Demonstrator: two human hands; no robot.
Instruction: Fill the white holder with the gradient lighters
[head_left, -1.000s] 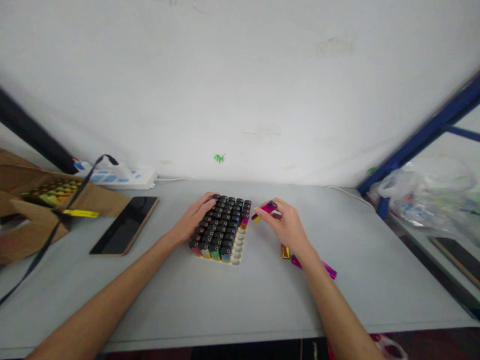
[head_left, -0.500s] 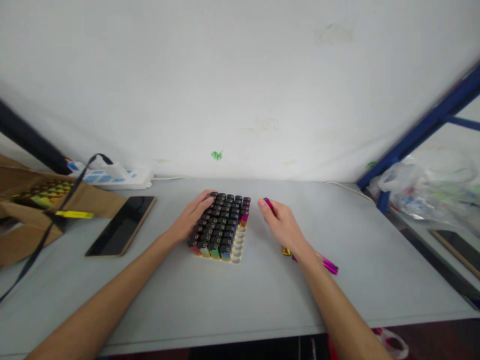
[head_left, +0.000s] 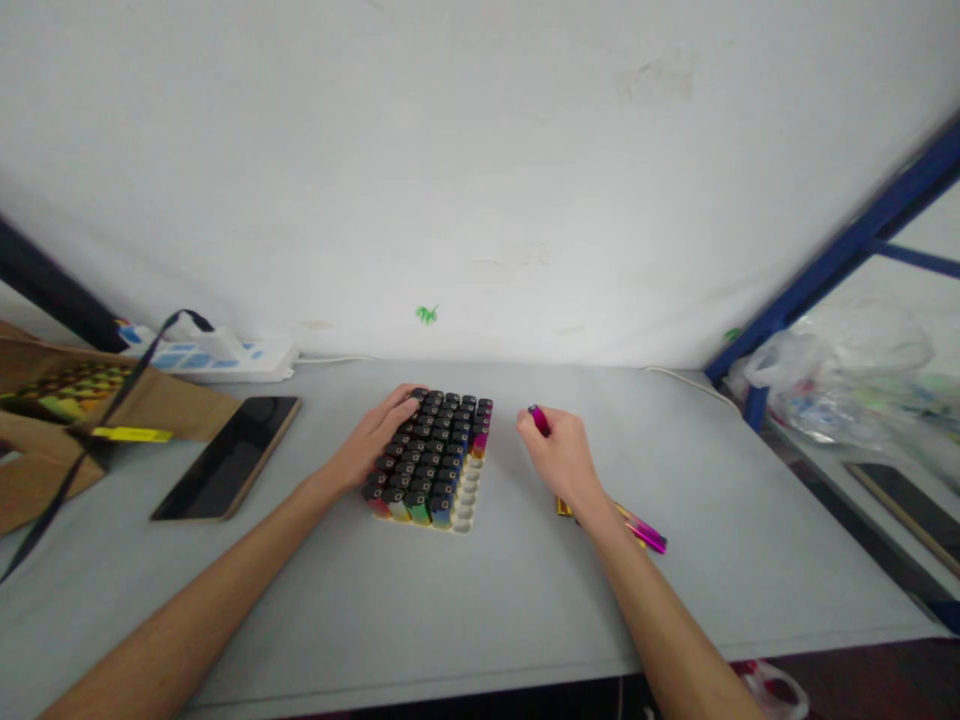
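A pale tray (head_left: 466, 500) stands on the table, packed with upright black-topped lighters (head_left: 424, 450) whose metallic bodies are red, yellow, green, blue and magenta. Along its right column several round-ended slots are bare at the near end. My left hand (head_left: 379, 430) is wrapped round the far left corner of the block, thumb on the lighter tops. Right of the tray, my right hand (head_left: 559, 450) is closed round a magenta lighter (head_left: 538, 420), whose end sticks up out of the fist. Loose magenta and gold lighters (head_left: 649, 535) lie under and beside my right forearm, partly hidden.
A dark phone (head_left: 229, 460) lies left of the tray. Beyond it are an open cardboard box (head_left: 172, 400) with yellowish items and a white power strip (head_left: 225, 358) by the wall. Clear plastic bags (head_left: 832, 380) and another dark device (head_left: 911, 505) lie past the blue frame (head_left: 847, 260) at right.
My right hand has turned the magenta lighter, so its end now points more upward. My left hand stays on the block. The whole view has shifted slightly.
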